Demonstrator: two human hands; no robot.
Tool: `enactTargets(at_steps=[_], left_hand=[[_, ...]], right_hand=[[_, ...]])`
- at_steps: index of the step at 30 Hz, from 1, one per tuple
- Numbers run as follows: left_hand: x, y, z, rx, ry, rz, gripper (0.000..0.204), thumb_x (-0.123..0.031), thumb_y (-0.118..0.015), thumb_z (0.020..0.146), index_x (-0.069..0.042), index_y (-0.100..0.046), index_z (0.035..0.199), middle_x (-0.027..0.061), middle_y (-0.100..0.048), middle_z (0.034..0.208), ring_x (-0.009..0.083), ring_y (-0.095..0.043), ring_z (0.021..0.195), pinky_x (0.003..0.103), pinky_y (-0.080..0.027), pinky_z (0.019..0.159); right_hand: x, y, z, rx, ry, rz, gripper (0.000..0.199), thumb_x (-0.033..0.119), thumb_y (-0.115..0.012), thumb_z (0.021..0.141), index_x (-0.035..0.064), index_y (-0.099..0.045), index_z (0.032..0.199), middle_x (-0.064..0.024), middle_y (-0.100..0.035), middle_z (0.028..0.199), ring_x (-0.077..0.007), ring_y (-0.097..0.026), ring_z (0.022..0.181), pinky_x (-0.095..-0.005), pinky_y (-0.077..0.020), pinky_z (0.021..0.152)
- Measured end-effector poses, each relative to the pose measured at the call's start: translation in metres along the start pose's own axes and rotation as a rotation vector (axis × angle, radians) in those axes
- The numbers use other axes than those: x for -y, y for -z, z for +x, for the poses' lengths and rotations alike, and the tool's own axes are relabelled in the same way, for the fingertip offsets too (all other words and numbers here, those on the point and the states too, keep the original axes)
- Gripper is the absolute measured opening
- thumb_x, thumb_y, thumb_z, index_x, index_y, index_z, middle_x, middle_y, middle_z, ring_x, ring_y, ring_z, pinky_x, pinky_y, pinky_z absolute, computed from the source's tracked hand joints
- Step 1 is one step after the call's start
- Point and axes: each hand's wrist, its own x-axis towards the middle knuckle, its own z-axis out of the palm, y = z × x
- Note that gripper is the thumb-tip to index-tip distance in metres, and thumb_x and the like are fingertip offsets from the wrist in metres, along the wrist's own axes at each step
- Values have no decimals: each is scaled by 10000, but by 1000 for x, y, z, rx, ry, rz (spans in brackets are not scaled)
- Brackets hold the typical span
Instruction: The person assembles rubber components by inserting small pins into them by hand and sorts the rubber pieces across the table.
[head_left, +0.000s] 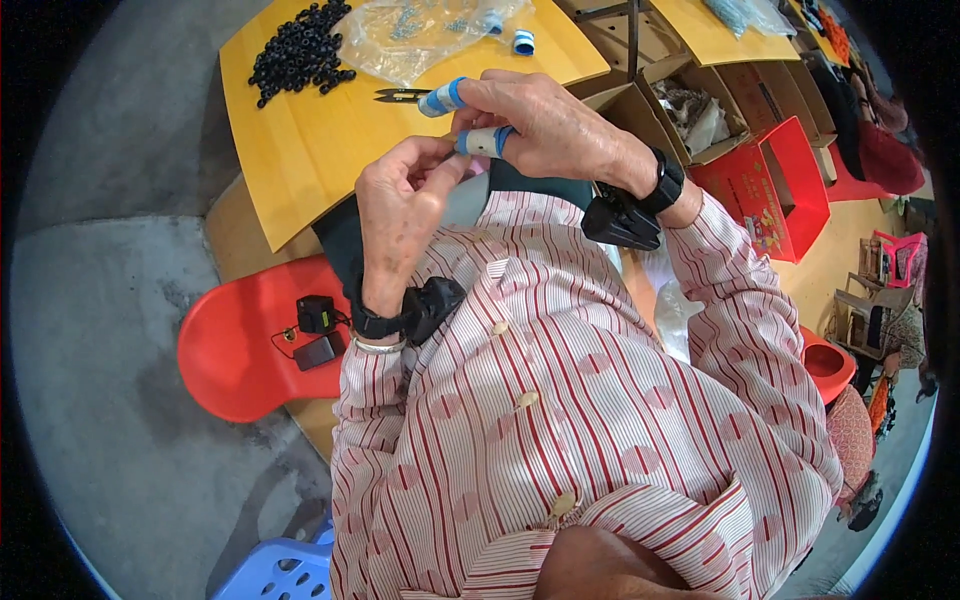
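Observation:
My left hand [400, 205] is closed, thumb and fingers pinched together at the near edge of the yellow table [275, 150]. Right beside it, my right hand [555, 130] is bent down with its fingertips drawn together. White and blue tape [442, 98] wraps two of the right hand's fingers. Whatever the hands pinch between them is too small and too covered to make out. Just beyond the right fingers lies a pair of black snips [398, 95]. A heap of small black rings [300, 55] is at the far left of the table.
A clear plastic bag [385, 45] with small metal pieces lies on the table, near a blue and white roll [523, 42]. Cardboard boxes [735, 95] and a red box [770, 190] stand at right. A red stool [235, 345] at left carries a small black device [318, 314].

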Motion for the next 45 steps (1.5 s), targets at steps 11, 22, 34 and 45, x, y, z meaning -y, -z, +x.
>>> enactTargets(at_steps=[11, 22, 34, 45], left_hand=[[-8, 17, 11, 119, 157, -570, 238, -109, -621, 822, 66, -599, 983, 87, -636, 870, 132, -591, 762, 234, -436, 708], [-9, 10, 10, 154, 128, -558, 238, -105, -588, 843, 69, -592, 1005, 92, -632, 915, 129, -588, 819, 243, -446, 778], [-6, 8, 13, 169, 134, -560, 230, -112, -581, 850, 64, -594, 998, 98, -635, 927, 130, -583, 831, 242, -434, 789], [-9, 7, 7, 167, 75, -575, 175, -109, -605, 840, 42, -626, 926, 69, -647, 849, 97, -587, 747, 224, -454, 711]], right_hand=[[9, 4, 0, 3, 91, -320, 446, 57, -688, 623, 25, -539, 1042, -90, -572, 925, -274, -545, 863, -362, -494, 656], [14, 1, 0, -142, 212, -481, 259, 47, -611, 615, 26, -533, 861, -57, -535, 778, -233, -528, 783, -343, -494, 607], [3, -1, -3, -196, 225, -491, 262, 72, -641, 598, 38, -541, 839, -64, -534, 734, -238, -543, 766, -341, -489, 638], [-1, 6, -5, -140, 346, -408, 386, 137, -697, 601, 65, -559, 955, -38, -549, 827, -228, -535, 811, -333, -502, 668]])
